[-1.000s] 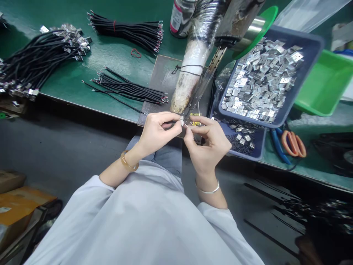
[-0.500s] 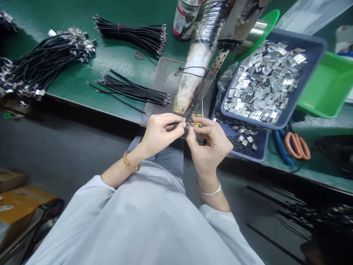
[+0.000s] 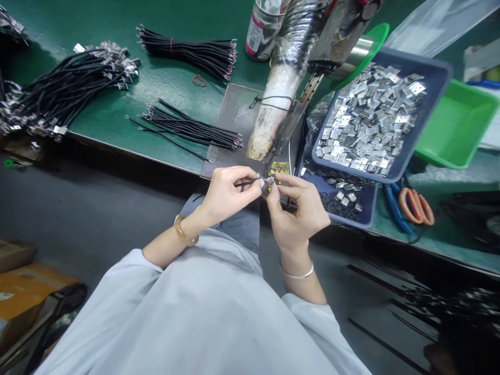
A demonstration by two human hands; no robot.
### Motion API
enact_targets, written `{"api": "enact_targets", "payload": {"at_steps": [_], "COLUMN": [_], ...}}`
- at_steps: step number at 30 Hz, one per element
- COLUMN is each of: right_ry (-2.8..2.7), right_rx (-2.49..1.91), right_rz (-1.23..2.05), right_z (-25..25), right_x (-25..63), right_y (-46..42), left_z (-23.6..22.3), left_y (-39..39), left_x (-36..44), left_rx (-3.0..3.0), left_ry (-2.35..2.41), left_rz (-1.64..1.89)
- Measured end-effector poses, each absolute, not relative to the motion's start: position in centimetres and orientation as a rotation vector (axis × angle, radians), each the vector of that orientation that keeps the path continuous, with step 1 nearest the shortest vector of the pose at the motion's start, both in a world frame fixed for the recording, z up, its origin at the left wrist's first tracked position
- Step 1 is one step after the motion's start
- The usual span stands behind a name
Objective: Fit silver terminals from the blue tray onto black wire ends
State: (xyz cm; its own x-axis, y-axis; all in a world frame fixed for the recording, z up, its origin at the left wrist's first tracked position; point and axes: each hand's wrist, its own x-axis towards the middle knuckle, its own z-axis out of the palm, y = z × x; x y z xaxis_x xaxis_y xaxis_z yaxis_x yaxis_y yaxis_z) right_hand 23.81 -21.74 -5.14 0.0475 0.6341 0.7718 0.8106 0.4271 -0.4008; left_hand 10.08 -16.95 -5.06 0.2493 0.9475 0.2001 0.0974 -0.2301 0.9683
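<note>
My left hand (image 3: 234, 187) is closed, pinching a thin black cable (image 3: 244, 183) between thumb and fingertips, its end towards the right. Opposite it, the thumb and fingers of my right hand (image 3: 295, 205) are closed on a small silvery metal piece (image 3: 270, 180) at the cable's end. Fingertips partly hide where the two meet. Just beyond my hands stands a fume duct-like white tube (image 3: 269, 112) wrapped in plastic, beside a slotted metal bar (image 3: 310, 88). A loose bundle of black cables (image 3: 191, 127) with stripped ends lies to the left, partly on a grey plate (image 3: 230, 107).
A blue tray (image 3: 427, 104) of metal connectors overlaps a lower blue tray (image 3: 369, 216) at the right. Near them are a green bin (image 3: 455, 125) and orange-handled scissors (image 3: 416, 205). Tied cables (image 3: 187, 52), finished-looking cables with metal ends (image 3: 74, 88) and a jar (image 3: 262, 31) stand farther back.
Both hands have shifted slightly down and towards me in view, fingertips still together. The silvery piece at the cable's end shows more plainly between them. The camera view has moved slightly.
</note>
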Motion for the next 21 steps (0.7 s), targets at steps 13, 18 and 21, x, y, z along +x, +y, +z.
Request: {"api": "enact_targets", "payload": {"at_steps": [13,18,21], "right_ry": [-1.308,-1.467,-1.53], "right_rx": [-1.301,-1.345,-1.344], "right_rz": [0.536,0.243,0.11], "right_z": [-4.64,-5.05,-5.14], "right_x": [23.64,23.51,23.47], "right_y": [-21.53,-21.31,-20.95], "left_z": [-5.1,-5.21,-5.18], "left_y": [-17.55,-17.13,-16.91], "left_x": [9.52,9.85,10.08], "left_rx": [1.409,1.406,1.419], "left_ry": [0.909,0.953,0.954], "left_rz": [1.068,1.059,1.071]}}
